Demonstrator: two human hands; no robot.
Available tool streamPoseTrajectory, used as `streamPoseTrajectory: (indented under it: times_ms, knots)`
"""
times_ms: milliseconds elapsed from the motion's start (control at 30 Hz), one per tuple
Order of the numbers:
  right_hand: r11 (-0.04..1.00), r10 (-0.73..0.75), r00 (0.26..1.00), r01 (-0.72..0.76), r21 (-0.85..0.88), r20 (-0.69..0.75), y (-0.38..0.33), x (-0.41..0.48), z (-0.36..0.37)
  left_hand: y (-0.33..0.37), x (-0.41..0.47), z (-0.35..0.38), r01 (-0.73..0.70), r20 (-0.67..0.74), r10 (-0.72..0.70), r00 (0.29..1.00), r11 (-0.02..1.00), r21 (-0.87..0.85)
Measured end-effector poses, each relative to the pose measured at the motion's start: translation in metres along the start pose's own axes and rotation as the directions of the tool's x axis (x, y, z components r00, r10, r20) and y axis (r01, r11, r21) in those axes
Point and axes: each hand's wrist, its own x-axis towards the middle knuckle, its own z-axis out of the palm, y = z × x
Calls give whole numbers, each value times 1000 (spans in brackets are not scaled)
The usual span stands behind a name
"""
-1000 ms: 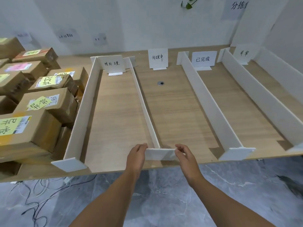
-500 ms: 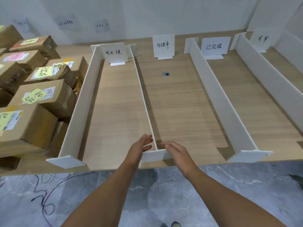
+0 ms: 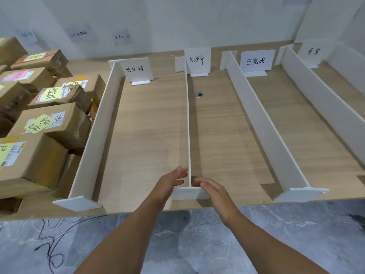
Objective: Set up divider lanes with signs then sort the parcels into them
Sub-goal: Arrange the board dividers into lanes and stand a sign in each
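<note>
- White, thin board divider (image 3: 188, 125) stands upright on the wood-grain table (image 3: 150, 125), its flat foot (image 3: 187, 193) at the near edge.
- Left hand (image 3: 169, 182) and right hand (image 3: 212, 189) flank its near end, fingers straight, grasping nothing.
- Brown cardboard parcels (image 3: 53, 125) sit stacked at the table's left.

A parcel sorting room. Labelled cardboard parcels (image 3: 47, 127) crowd a wooden table (image 3: 227, 135). White dividers (image 3: 262, 125) and handwritten signs (image 3: 255, 60) mark lanes.

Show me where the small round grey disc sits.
Head view: the small round grey disc lies on the wooden table in the second lane from the left, near its white sign card.
</note>
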Motion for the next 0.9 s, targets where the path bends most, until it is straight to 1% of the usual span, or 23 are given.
streamPoseTrajectory:
  times_ms: [167,233,400,567,700,800,900]
  knots:
    - [999,-33,999,34,23,-8,-3,0,5,-16,-4,2,11,-147,-29,989,992,-123]
    - [999,-32,999,32,31,-16,-2,0,8,-23,-9,4,11,-178,-39,983,988,-157]
    - [998,-42,999,42,41,-15,-8,1,16,-31,-21,7,20,-170,-46,984,988,-153]
    - [999,-44,999,44,22,18,-12,3,26,-36,-28,0,37,-180,-70,981,983,-179]
    - [997,-72,996,72,-3,45,-14,6,35,-45,-32,-6,56,-184,-96,978,977,-208]
    - [997,-63,995,66,-29,82,-17,10,42,-50,-37,-11,63,-180,-108,978,968,-243]
    - [997,-60,993,65,-45,104,-20,14,48,-51,-41,-15,61,-171,-103,980,969,-239]
